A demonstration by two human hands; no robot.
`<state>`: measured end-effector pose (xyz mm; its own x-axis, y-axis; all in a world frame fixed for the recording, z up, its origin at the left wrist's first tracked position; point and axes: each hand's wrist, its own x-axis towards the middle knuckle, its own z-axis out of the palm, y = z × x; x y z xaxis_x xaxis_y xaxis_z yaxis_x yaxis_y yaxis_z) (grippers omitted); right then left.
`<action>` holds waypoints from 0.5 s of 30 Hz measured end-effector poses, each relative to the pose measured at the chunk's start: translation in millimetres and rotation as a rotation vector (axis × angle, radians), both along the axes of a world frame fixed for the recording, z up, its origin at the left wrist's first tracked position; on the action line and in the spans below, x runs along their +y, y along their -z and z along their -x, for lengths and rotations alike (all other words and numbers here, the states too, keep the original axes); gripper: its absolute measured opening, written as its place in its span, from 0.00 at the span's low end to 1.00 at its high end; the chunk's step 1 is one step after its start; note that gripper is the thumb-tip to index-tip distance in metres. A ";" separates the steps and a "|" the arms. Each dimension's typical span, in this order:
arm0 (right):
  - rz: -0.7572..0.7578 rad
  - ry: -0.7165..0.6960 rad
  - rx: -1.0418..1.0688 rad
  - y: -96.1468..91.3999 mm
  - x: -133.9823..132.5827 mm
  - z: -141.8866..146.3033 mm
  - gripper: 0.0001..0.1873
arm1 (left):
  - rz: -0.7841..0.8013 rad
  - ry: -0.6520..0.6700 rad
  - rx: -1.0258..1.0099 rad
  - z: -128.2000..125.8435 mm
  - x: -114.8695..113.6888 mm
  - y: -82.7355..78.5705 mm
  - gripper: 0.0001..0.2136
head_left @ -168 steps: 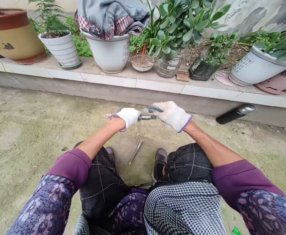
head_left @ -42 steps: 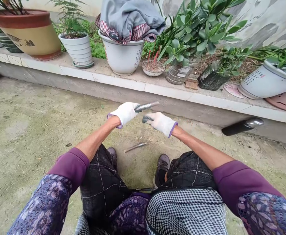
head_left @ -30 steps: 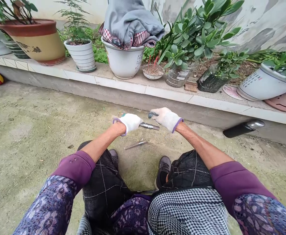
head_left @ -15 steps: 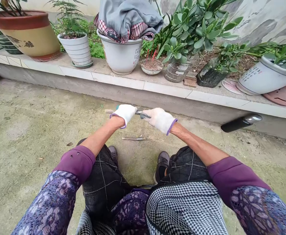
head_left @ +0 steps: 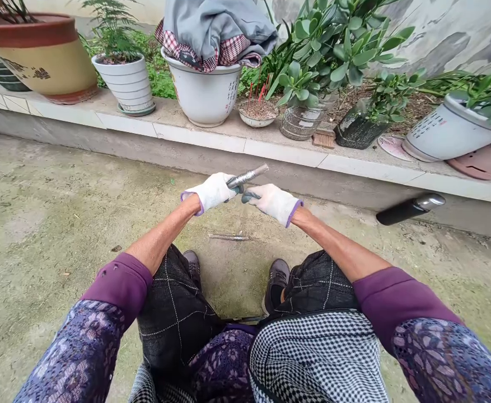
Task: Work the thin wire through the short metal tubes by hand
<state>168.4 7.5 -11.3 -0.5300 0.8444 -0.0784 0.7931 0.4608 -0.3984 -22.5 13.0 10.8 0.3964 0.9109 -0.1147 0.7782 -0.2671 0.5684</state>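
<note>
My left hand (head_left: 215, 191), in a white knit glove with dark green fingertips, is closed around a stick with a shiny silver wrapped section (head_left: 245, 178). The stick tilts up to the right, its pale end free. Just right of it, my right hand (head_left: 275, 202), in a matching glove, has its fingers pressed together close to my left fingertips. Whatever those fingers pinch, if anything, is hidden. A second stick with a silvery part (head_left: 228, 237) lies on the concrete between my shoes.
A tiled ledge (head_left: 283, 154) runs across ahead, bearing potted plants, a white pot (head_left: 205, 95) topped with grey cloth, and a small brush (head_left: 323, 139). A black flask (head_left: 408, 209) is at the ledge's foot on the right. A checked cloth (head_left: 316, 352) covers my lap.
The wrapped stick has swung from lying level between both hands to pointing up and right from my left hand. My right hand has come off it.
</note>
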 end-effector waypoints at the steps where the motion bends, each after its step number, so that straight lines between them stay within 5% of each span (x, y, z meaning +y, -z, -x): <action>1: -0.010 -0.024 -0.056 -3.2 -5.7 5.8 0.15 | -0.011 -0.015 0.045 -0.1 2.7 1.0 0.12; 6: -0.040 -0.029 -0.314 -25.4 -27.9 20.7 0.15 | -0.201 0.023 0.495 -6.0 10.7 12.6 0.14; 9: -0.075 0.024 -0.318 -33.4 -25.7 9.6 0.15 | -0.279 0.160 0.661 -12.6 4.3 18.6 0.13; 12: -0.123 0.119 -0.221 -32.3 -8.3 -16.5 0.15 | -0.253 0.325 0.661 -18.0 -6.3 16.2 0.13; 15: -0.109 0.155 -0.084 -25.5 10.6 -40.8 0.15 | -0.224 0.314 0.437 -19.3 -13.3 5.4 0.13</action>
